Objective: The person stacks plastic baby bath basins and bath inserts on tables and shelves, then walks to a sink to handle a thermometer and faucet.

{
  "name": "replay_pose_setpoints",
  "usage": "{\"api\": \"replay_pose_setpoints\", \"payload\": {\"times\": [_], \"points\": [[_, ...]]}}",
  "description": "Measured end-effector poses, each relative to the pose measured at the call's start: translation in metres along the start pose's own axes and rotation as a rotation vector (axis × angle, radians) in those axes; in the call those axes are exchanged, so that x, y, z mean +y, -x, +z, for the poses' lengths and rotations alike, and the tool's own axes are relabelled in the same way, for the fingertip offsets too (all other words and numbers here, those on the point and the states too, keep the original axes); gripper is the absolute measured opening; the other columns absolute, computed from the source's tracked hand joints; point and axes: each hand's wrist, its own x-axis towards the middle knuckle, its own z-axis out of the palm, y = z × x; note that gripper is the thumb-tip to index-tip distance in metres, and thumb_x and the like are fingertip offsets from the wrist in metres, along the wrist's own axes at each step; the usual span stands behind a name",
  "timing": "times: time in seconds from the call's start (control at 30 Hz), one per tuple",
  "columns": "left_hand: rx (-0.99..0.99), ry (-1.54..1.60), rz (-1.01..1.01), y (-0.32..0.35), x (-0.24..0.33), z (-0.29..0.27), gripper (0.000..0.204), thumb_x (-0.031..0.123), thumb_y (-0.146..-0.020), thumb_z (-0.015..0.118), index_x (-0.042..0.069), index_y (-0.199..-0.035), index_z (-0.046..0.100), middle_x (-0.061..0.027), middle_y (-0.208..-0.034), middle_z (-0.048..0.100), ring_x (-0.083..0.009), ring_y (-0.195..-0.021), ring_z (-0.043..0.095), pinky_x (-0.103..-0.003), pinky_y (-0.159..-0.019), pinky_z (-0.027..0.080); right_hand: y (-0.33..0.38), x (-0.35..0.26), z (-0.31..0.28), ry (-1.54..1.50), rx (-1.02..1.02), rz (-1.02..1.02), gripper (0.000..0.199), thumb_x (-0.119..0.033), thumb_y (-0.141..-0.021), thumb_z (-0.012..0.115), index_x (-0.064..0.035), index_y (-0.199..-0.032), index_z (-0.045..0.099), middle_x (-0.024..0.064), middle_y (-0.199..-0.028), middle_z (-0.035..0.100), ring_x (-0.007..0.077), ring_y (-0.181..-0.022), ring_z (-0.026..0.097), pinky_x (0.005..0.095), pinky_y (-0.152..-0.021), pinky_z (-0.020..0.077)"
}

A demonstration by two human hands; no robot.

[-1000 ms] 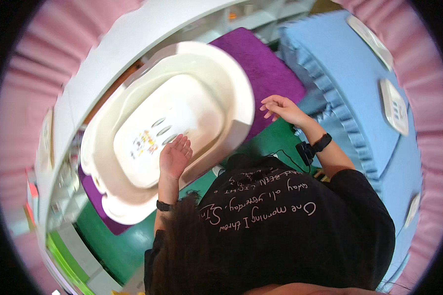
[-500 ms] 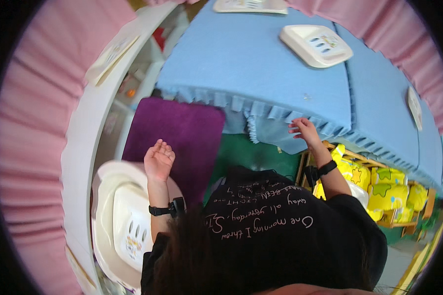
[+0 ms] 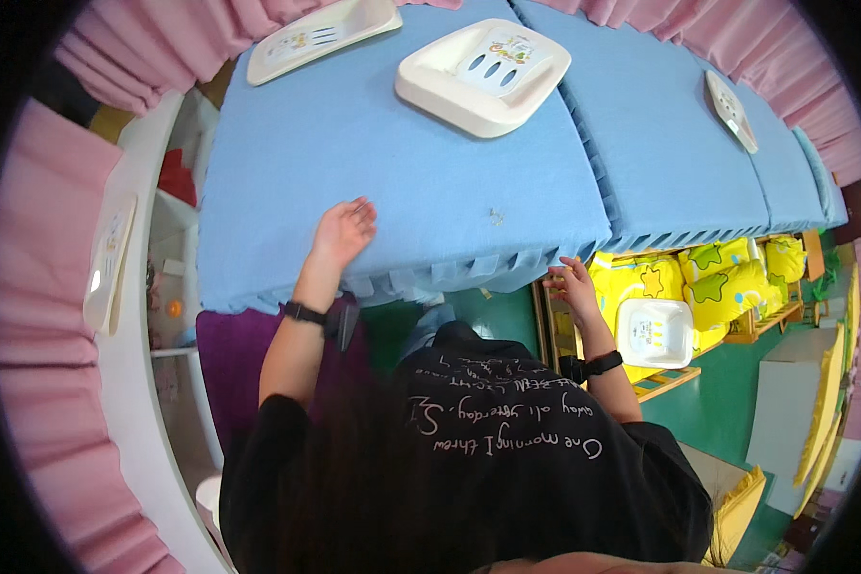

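Note:
My left hand (image 3: pixel 346 232) hovers above the front part of a blue cloth-covered table (image 3: pixel 354 143), its fingers loosely extended and nothing in it. My right hand (image 3: pixel 574 287) is just off the table's ruffled front edge, fingers apart and a little bent, also holding nothing. Between the two, on the cloth, lies a small clear shiny piece (image 3: pixel 496 216), too small to make out. Farther back rests a cream plastic tray (image 3: pixel 445 110) with slots and a printed pattern. Another slotted cream tray (image 3: pixel 301 43) is at the table's far left.
To the right, a wooden crib (image 3: pixel 674 383) with yellow star-patterned bedding holds a white tray (image 3: pixel 679 333). White shelving (image 3: pixel 153 411) runs along the left, with a tray (image 3: pixel 113 258) on top. A purple mat (image 3: pixel 249 368) covers floor between. One more tray (image 3: pixel 730 110) sits far right.
My view has turned and come closer to the table. My left hand has moved from beside the large cream basin to over the blue cloth. My right hand is now closer to the crib.

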Motion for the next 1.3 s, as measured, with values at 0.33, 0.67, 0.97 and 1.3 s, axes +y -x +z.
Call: {"api": "replay_pose_setpoints", "payload": {"times": [0.33, 0.67, 0.97, 1.3], "points": [[-0.011, -0.449, -0.047, -0.246, 0.01, 0.08, 0.053, 0.028, -0.089, 0.053, 0.001, -0.131, 0.034, -0.0158, -0.128, 0.043, -0.0288, -0.12, 0.041, -0.044, -0.098, 0.037, -0.038, -0.05, 0.02, 0.004, 0.041, 0.011, 0.028, -0.017, -0.09, 0.048, -0.0037, -0.114, 0.05, 0.0097, -0.103, 0.062, 0.0187, -0.083, 0.063, 0.0265, -0.065, 0.0487], [-0.194, -0.212, 0.027, -0.275, -0.018, 0.13, 0.056, 0.029, -0.088, 0.056, 0.005, -0.132, 0.033, -0.0136, -0.131, 0.043, -0.0265, -0.122, 0.041, -0.042, -0.101, 0.033, -0.044, -0.064, 0.031, 0.021, 0.122, 0.096, 0.027, -0.02, -0.09, 0.049, -0.0051, -0.112, 0.051, 0.0089, -0.102, 0.062, 0.0181, -0.085, 0.063, 0.0271, -0.068, 0.0473], [-0.17, -0.324, -0.096, -0.174, 0.054, 0.036, 0.059, 0.028, -0.089, 0.052, -0.001, -0.134, 0.028, -0.0165, -0.131, 0.043, -0.0275, -0.12, 0.043, -0.039, -0.098, 0.038, -0.079, -0.092, 0.062, 0.139, -0.039, 0.035, 0.026, -0.019, -0.088, 0.052, -0.0039, -0.109, 0.053, 0.0089, -0.099, 0.063, 0.0177, -0.083, 0.063, 0.0268, -0.066, 0.0474], [0.51, -0.855, 0.305, -0.021, 0.22, -0.16, 0.049, 0.029, -0.082, 0.06, 0.004, -0.123, 0.047, -0.0099, -0.101, 0.06, -0.0174, -0.085, 0.057, -0.03, -0.07, 0.047, -0.152, -0.12, 0.09, 0.262, -0.19, 0.016, 0.027, -0.024, -0.09, 0.05, -0.0054, -0.108, 0.054, 0.0088, -0.099, 0.063, 0.018, -0.081, 0.063, 0.0282, -0.067, 0.0482]]}}
